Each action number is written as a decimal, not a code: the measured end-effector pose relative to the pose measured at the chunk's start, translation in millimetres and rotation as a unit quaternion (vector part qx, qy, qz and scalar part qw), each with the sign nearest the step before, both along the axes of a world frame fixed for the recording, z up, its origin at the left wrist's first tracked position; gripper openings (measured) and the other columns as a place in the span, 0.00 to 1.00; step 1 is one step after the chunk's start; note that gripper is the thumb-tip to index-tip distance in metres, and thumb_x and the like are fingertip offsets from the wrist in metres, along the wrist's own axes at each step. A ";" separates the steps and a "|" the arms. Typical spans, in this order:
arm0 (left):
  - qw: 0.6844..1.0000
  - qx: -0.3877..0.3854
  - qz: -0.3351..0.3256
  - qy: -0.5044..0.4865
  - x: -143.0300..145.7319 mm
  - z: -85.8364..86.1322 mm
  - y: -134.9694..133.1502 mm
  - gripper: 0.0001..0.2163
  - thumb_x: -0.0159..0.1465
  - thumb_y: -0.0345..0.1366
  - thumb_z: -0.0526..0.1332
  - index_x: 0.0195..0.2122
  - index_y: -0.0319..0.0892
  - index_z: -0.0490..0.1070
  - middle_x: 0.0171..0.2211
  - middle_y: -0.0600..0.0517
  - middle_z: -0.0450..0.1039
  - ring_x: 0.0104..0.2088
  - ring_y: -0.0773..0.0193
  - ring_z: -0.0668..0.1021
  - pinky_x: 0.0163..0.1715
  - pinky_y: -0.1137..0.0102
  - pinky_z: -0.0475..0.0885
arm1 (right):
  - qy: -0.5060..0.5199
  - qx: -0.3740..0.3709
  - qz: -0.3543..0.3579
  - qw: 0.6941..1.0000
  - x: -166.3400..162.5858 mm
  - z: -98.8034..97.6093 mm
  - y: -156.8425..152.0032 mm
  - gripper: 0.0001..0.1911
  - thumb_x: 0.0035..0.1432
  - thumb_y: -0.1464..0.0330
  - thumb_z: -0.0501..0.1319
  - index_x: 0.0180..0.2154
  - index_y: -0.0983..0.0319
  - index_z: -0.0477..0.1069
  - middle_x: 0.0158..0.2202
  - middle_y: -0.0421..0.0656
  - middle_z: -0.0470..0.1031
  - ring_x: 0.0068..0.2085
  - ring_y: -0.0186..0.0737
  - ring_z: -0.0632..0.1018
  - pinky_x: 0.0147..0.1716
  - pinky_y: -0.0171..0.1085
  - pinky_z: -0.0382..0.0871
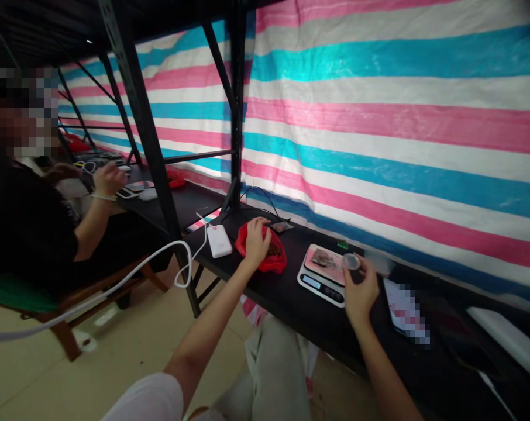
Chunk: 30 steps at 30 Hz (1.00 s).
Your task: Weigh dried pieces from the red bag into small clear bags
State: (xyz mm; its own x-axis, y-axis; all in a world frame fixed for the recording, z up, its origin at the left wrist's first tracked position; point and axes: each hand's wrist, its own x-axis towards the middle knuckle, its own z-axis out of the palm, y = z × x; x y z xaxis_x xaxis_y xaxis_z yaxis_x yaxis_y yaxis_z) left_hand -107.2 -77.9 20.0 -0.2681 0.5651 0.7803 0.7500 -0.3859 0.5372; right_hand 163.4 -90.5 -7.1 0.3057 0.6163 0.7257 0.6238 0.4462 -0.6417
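Note:
My left hand [258, 242] is over a red plastic bag [279, 261], its fingers curved and apart at the bag's opening. Small brown pieces [274, 250] show inside the bag; my fingertips are partly hidden. Between the thumb and fingers of my right hand [364, 286] is a small round clear cup [351, 261], held beside the right edge of a white digital scale [306, 285]. A small clear packet [324, 258] with brown contents lies on the scale's plate. The scale's display is lit, but I cannot read it.
A white power bank [219, 241] with a white cable stands left of the bag. Right of my right hand lie a phone [405, 313] and a long white object [506, 339]. A black shelf post [144, 117] rises at left, near a seated co-worker [32, 216].

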 end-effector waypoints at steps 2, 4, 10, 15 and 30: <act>0.999 -0.045 0.001 0.020 -32.2 0.3 18.1 0.16 0.62 0.38 0.53 0.50 0.38 0.62 0.51 0.41 0.64 0.55 0.55 0.65 0.55 0.59 0.59 | -0.042 0.023 0.062 0.997 -38.3 11.8 5.7 0.20 0.54 0.61 0.58 0.48 0.61 0.66 0.46 0.48 0.72 0.46 0.44 0.72 0.45 0.42 0.63; 0.989 -0.135 -0.039 0.042 -56.5 -4.2 37.5 0.22 0.61 0.43 0.54 0.53 0.35 0.58 0.55 0.38 0.60 0.59 0.51 0.61 0.57 0.56 0.55 | -0.112 0.020 0.138 0.984 -78.4 18.5 17.1 0.20 0.55 0.64 0.57 0.50 0.61 0.64 0.47 0.47 0.73 0.46 0.43 0.71 0.45 0.42 0.62; 0.910 -0.356 -0.187 0.099 -83.9 -22.0 70.6 0.23 0.59 0.51 0.54 0.47 0.39 0.69 0.46 0.44 0.73 0.45 0.57 0.75 0.46 0.67 0.67 | -0.389 -0.089 0.232 0.887 -141.0 11.1 55.7 0.17 0.53 0.72 0.60 0.46 0.53 0.71 0.45 0.42 0.74 0.46 0.43 0.69 0.40 0.41 0.57; 0.913 -0.362 -0.158 0.103 -83.4 -38.5 74.7 0.18 0.59 0.48 0.55 0.38 0.39 0.74 0.38 0.47 0.77 0.38 0.60 0.77 0.40 0.70 0.69 | -0.414 -0.112 0.213 0.878 -123.5 -2.2 62.0 0.20 0.53 0.68 0.61 0.48 0.47 0.69 0.45 0.40 0.73 0.44 0.42 0.69 0.37 0.40 0.55; 0.916 -0.365 0.037 0.162 -68.5 -30.0 68.5 0.19 0.64 0.46 0.49 0.30 0.38 0.74 0.33 0.41 0.76 0.36 0.57 0.77 0.37 0.69 0.66 | -0.380 -0.145 0.240 0.882 -147.4 -9.9 49.7 0.19 0.56 0.65 0.60 0.50 0.53 0.68 0.46 0.43 0.73 0.45 0.44 0.70 0.38 0.41 0.56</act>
State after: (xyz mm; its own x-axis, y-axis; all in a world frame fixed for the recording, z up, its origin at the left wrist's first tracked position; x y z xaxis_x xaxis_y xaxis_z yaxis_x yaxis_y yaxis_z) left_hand -175.8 -9.4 -10.0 -0.1481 0.9574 0.2478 0.9256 0.0459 0.3758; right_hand 16.0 -40.8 -17.0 -0.5467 0.7357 0.3999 0.7068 0.6615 -0.2508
